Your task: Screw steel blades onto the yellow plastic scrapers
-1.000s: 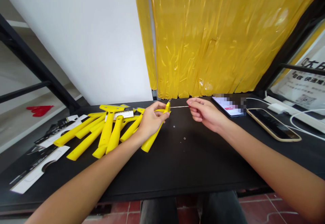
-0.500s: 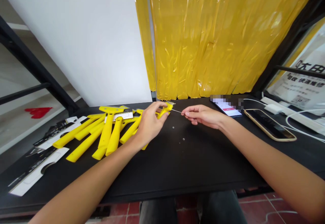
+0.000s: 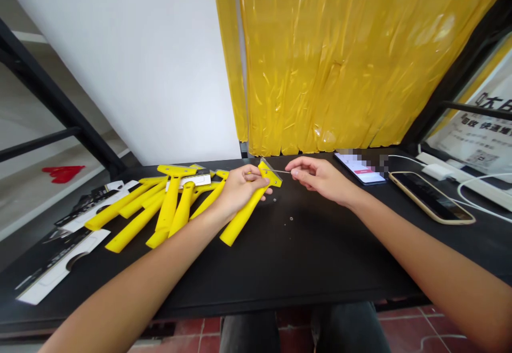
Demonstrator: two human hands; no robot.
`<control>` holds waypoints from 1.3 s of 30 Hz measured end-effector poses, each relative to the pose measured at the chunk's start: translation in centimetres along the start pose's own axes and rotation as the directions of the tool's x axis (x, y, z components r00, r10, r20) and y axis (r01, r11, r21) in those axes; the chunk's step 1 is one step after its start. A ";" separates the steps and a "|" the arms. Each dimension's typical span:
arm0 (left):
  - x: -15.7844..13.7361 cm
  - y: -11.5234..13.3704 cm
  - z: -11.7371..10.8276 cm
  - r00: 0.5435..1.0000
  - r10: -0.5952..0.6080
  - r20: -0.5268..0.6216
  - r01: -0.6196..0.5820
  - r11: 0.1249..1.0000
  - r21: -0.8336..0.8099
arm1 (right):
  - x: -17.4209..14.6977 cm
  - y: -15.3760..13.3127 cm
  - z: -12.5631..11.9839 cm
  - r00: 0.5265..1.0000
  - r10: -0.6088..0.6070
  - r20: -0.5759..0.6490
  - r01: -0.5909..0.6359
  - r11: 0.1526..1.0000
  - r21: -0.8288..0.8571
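My left hand (image 3: pixel 243 186) is closed around a yellow scraper (image 3: pixel 240 224) near its head; the handle slants down toward me and the flat face is turned up. Between the thumb and fingers of my right hand (image 3: pixel 320 178) is a thin metal rod (image 3: pixel 284 171). Its far end reaches the scraper's head, where a small screw or hole shows; whether it sits inside cannot be made out. Left of my hands lie several more yellow scrapers (image 3: pixel 171 203) in a loose pile. Two small rings, one a washer-like ring (image 3: pixel 291 218), rest on the black tabletop.
White and black cards (image 3: pixel 66 265) lie at the left. A lit phone (image 3: pixel 362 170) and another phone in a tan case (image 3: pixel 432 197) lie at the right, beside a white power strip (image 3: pixel 472 179) and cables. A yellow plastic curtain (image 3: pixel 320 75) hangs behind the table (image 3: pixel 312 273).
The scraper in my left hand has turned, so its handle and flat face now show to the right of my wrist. My right hand still holds the rod against the scraper's head.
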State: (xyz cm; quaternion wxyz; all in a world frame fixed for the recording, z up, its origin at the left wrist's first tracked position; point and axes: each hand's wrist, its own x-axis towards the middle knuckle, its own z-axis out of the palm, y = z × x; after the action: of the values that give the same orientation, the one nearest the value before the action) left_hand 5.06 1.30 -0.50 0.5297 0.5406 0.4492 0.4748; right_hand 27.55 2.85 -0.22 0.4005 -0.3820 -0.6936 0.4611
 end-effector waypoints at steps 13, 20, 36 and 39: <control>0.0 -1.4 -0.9 0.755 0.552 0.354 -0.623 0.435 0.650 | 0.1 0.5 0.7 0.967 0.252 -0.045 -0.247 0.965 0.088; -0.2 -2.2 -0.6 0.745 0.510 0.431 -0.633 0.334 0.698 | 0.2 1.8 1.7 0.955 0.288 0.076 -0.294 0.952 0.088; 0.5 -3.0 -1.3 0.765 0.419 0.489 -0.621 0.280 0.732 | 1.1 3.2 0.1 0.969 0.228 -0.095 -0.242 0.955 -0.172; 0.4 -3.0 -1.5 0.758 0.415 0.504 -0.630 0.263 0.731 | 1.7 4.3 -1.7 0.971 0.137 -0.194 -0.221 0.825 -0.521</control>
State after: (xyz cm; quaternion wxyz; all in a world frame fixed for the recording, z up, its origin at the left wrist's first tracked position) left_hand 3.73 2.03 -3.46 0.0322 0.8942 0.3601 0.2639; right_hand 29.10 6.17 -3.46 0.2822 -0.5756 -0.7244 0.2536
